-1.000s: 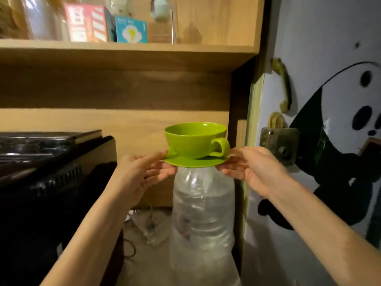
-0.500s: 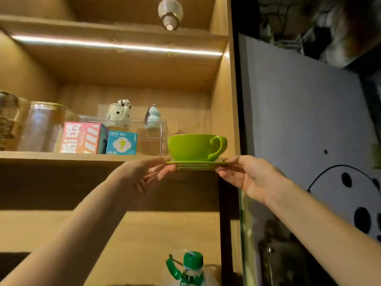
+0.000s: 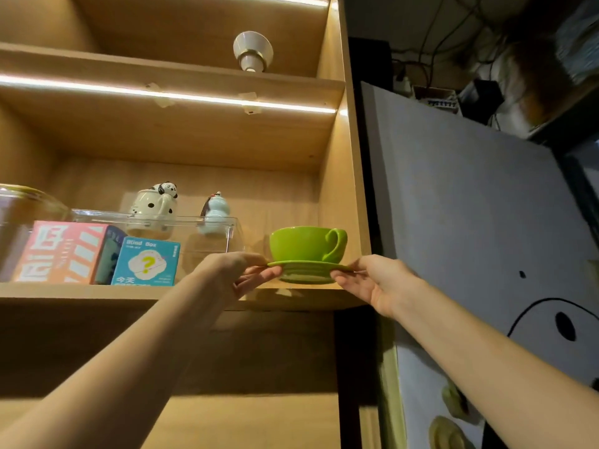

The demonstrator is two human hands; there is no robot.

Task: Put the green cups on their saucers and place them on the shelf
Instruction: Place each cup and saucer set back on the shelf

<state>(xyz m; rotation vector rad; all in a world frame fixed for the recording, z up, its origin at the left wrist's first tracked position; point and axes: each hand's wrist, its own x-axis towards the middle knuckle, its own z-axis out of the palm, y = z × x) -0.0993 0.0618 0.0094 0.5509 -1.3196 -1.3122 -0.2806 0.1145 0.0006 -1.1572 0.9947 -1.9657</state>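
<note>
Now both hands, left hand [image 3: 235, 270] and right hand [image 3: 376, 280], are pinching the saucer [image 3: 306, 267] rim, setting the green cup [image 3: 304, 243] on the shelf [image 3: 97, 291]; next: lowering flat, releasing.

pink box [image 3: 61, 252], teal blind box [image 3: 146, 262], panda mug [image 3: 154, 207], pale blue figurine [image 3: 214, 212], glass jar [image 3: 19, 218].

We look up at a wooden cabinet [image 3: 340, 163] whose upper boards carry lit strips [image 3: 162, 94] casting warm light; a small lamp [image 3: 252, 51] sits above. To our right stands a pale panel [image 3: 470, 205] with black drawn marks, and tangled cables [image 3: 431, 43] hang in the dark corner
</note>
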